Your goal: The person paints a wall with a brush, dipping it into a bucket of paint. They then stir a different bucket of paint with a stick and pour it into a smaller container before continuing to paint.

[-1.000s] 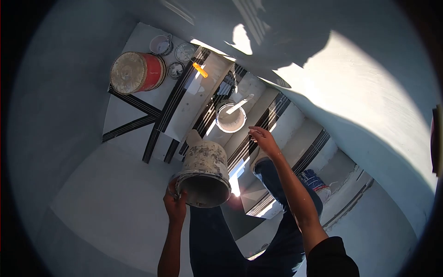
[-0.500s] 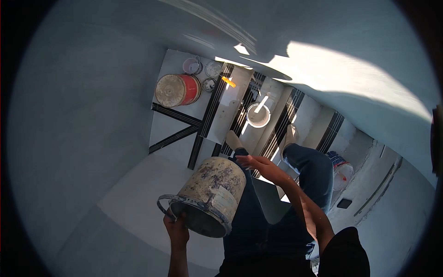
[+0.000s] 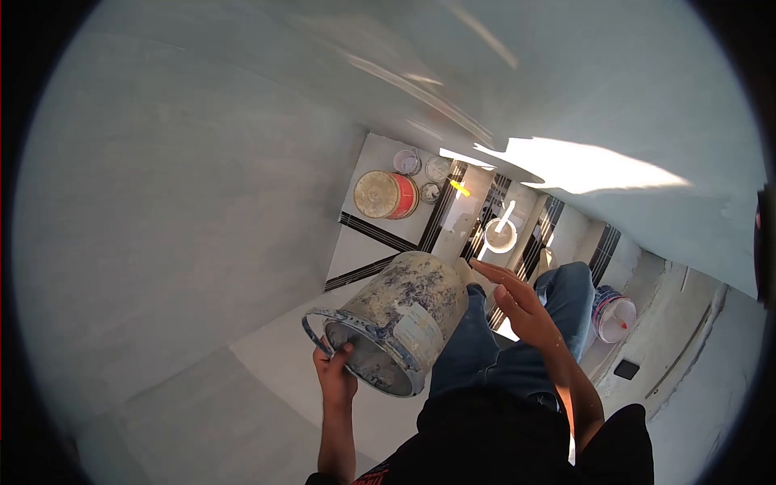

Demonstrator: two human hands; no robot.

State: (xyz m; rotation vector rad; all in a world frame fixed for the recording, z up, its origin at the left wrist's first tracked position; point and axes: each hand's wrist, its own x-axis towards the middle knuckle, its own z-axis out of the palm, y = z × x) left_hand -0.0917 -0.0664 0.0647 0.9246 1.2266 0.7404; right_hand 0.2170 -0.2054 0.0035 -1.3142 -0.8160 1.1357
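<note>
A paint-spattered bucket (image 3: 402, 303) lies tilted on its side in the air, its mouth facing down and toward me. My left hand (image 3: 335, 372) grips its rim near the dark handle (image 3: 314, 330), with the thumb inside. Grey residue coats the inner wall. My right hand (image 3: 520, 305) is just right of the bucket's base, palm toward it, fingers stretched out and together. It appears apart from the bucket, holding nothing.
Striped steps descend ahead, bearing a white bucket (image 3: 500, 236) with a pale stick and a yellow-orange tool (image 3: 460, 188). A red-banded bucket (image 3: 388, 195) and small tubs stand on the landing. To the right are another bucket (image 3: 614, 315) and a black square object (image 3: 626, 369). Walls flank both sides.
The view has shifted, so the steps appear lower and farther right. My right hand has turned from reaching flat over the bucket's base to standing edge-up beside it. My left hand keeps its grip.
</note>
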